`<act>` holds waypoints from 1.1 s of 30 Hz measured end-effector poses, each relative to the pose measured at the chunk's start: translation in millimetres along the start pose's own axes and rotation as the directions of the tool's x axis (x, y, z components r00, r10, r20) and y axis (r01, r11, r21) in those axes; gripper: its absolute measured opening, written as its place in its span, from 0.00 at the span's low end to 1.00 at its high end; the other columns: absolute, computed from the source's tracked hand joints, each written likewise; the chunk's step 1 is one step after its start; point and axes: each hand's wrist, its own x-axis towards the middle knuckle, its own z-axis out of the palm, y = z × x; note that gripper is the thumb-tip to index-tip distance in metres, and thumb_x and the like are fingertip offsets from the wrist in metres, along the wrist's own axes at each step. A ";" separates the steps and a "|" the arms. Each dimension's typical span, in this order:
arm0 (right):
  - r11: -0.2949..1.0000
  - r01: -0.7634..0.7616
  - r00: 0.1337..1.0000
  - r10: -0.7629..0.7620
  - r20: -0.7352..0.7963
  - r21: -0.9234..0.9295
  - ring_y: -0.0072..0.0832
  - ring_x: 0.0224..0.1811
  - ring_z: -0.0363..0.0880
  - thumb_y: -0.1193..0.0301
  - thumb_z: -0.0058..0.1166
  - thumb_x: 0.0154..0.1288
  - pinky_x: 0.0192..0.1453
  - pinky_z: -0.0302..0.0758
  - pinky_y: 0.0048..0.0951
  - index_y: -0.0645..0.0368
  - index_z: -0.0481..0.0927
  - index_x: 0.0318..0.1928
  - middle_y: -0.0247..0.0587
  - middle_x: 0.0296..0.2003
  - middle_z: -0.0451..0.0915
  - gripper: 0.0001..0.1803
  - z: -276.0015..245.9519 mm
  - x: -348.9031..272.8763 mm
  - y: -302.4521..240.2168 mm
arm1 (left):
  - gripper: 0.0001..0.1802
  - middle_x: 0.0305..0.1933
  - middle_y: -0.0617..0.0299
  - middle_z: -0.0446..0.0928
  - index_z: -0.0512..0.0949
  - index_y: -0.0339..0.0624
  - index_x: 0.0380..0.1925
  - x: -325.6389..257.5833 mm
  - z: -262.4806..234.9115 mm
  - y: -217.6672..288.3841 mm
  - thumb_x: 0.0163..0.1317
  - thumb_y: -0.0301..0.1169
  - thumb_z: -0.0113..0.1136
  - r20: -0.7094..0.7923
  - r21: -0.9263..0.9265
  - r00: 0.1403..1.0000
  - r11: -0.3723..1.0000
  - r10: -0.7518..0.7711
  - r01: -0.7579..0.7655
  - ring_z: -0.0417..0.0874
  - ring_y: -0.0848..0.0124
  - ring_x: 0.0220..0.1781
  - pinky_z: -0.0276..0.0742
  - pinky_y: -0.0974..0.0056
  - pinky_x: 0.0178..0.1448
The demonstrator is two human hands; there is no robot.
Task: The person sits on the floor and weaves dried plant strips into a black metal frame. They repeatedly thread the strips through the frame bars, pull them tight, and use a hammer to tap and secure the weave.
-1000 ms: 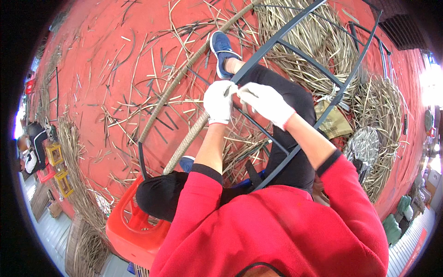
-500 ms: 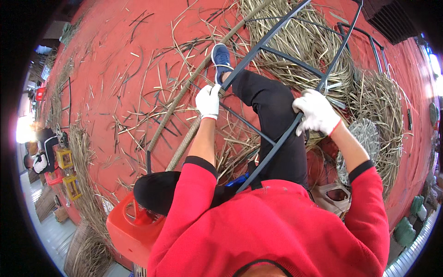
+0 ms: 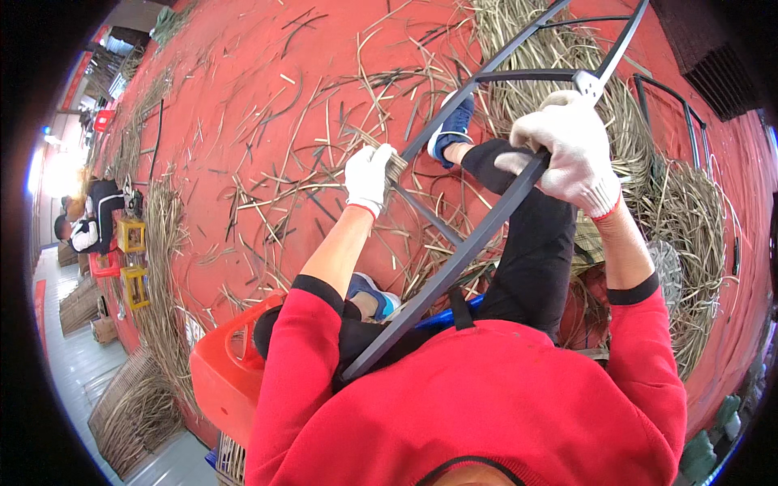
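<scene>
A dark grey metal frame with several crossbars slants across my lap and legs. My right hand, in a white knitted glove, is closed around one of its long bars. My left hand, gloved alike, is closed beside the other long bar. A short bundle of tan strips shows at its fingers; how far it runs inside the hand is hidden. Between the hands, a thin crossbar joins the two long bars. A light strip or plate sits at the frame joint above my right hand.
Loose strips litter the red floor. Large heaps of tan strips lie at the right and far side. A red plastic chair stands at my left. Another person sits far left near yellow crates. Another frame lies far right.
The metal frame has turned and come nearer, with my right hand higher on it. The long tan strand crossing the floor is out of sight. My left shoe now shows.
</scene>
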 end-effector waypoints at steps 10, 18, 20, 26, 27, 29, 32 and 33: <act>0.968 -0.235 0.537 0.203 -0.819 0.086 0.43 0.61 0.74 0.64 0.76 0.54 0.69 0.69 0.45 0.63 0.75 0.56 0.50 0.55 0.75 0.32 114.1 2.7 -8.0 | 0.14 0.21 0.59 0.75 0.82 0.37 0.24 16.5 -3.8 13.4 0.63 0.36 0.64 -0.049 0.078 0.997 0.995 0.063 -0.059 0.72 0.74 0.24 0.68 0.63 0.32; 0.626 -0.561 0.763 0.645 0.044 0.542 0.24 0.38 0.79 0.70 0.59 0.65 0.47 0.76 0.28 0.60 0.72 0.65 0.46 0.48 0.81 0.28 188.6 -23.7 -45.6 | 0.09 0.32 0.60 0.81 0.82 0.33 0.32 21.7 -17.0 27.8 0.67 0.29 0.61 0.156 -0.180 0.984 0.977 -0.087 0.115 0.80 0.76 0.30 0.75 0.71 0.35; 0.545 -0.529 0.826 0.505 0.249 0.650 0.23 0.35 0.79 0.70 0.58 0.67 0.45 0.76 0.28 0.60 0.75 0.62 0.44 0.45 0.82 0.24 204.6 -3.9 -38.9 | 0.07 0.32 0.63 0.78 0.80 0.35 0.30 19.6 -14.6 31.8 0.62 0.27 0.66 0.092 -0.090 0.985 0.986 0.146 -0.138 0.77 0.77 0.30 0.73 0.70 0.34; 0.029 -0.692 0.703 0.254 0.664 0.722 0.15 0.36 0.76 0.69 0.48 0.76 0.41 0.73 0.23 0.62 0.78 0.51 0.32 0.37 0.81 0.12 239.6 20.9 -14.5 | 0.04 0.39 0.62 0.77 0.80 0.34 0.32 15.3 -22.4 37.6 0.59 0.23 0.67 0.156 -0.003 0.960 0.972 0.232 -0.235 0.79 0.74 0.37 0.75 0.69 0.42; 0.135 -0.650 0.749 0.279 0.601 0.748 0.16 0.34 0.74 0.65 0.50 0.78 0.38 0.72 0.23 0.60 0.77 0.45 0.29 0.33 0.76 0.11 243.9 16.3 -16.8 | 0.03 0.40 0.62 0.78 0.81 0.34 0.33 15.8 -26.9 38.1 0.60 0.22 0.66 0.176 -0.096 0.968 0.982 0.176 -0.161 0.80 0.74 0.39 0.76 0.69 0.43; -0.161 -0.573 0.716 0.378 0.586 0.804 0.17 0.32 0.72 0.61 0.52 0.77 0.38 0.72 0.24 0.59 0.75 0.42 0.29 0.31 0.73 0.13 246.5 0.1 -20.2 | 0.08 0.44 0.60 0.80 0.83 0.35 0.42 21.9 -40.4 38.3 0.63 0.21 0.61 0.190 -0.029 0.936 0.954 0.297 -0.297 0.82 0.74 0.43 0.77 0.69 0.48; -0.466 -0.335 0.682 0.480 0.552 0.819 0.22 0.27 0.68 0.53 0.53 0.74 0.39 0.74 0.28 0.55 0.70 0.35 0.29 0.26 0.67 0.19 255.2 -16.4 -18.3 | 0.16 0.47 0.59 0.82 0.79 0.38 0.52 16.8 -56.1 34.4 0.64 0.26 0.64 0.155 0.090 0.985 0.992 0.070 -0.085 0.84 0.72 0.45 0.79 0.67 0.51; -0.511 -0.327 0.662 0.476 0.579 0.795 0.22 0.27 0.68 0.53 0.53 0.74 0.39 0.74 0.29 0.55 0.70 0.35 0.29 0.25 0.67 0.20 258.3 -20.6 -20.6 | 0.17 0.48 0.58 0.82 0.79 0.39 0.52 11.6 -56.6 31.3 0.62 0.28 0.66 0.205 0.244 0.969 0.951 0.141 -0.190 0.85 0.71 0.46 0.80 0.67 0.52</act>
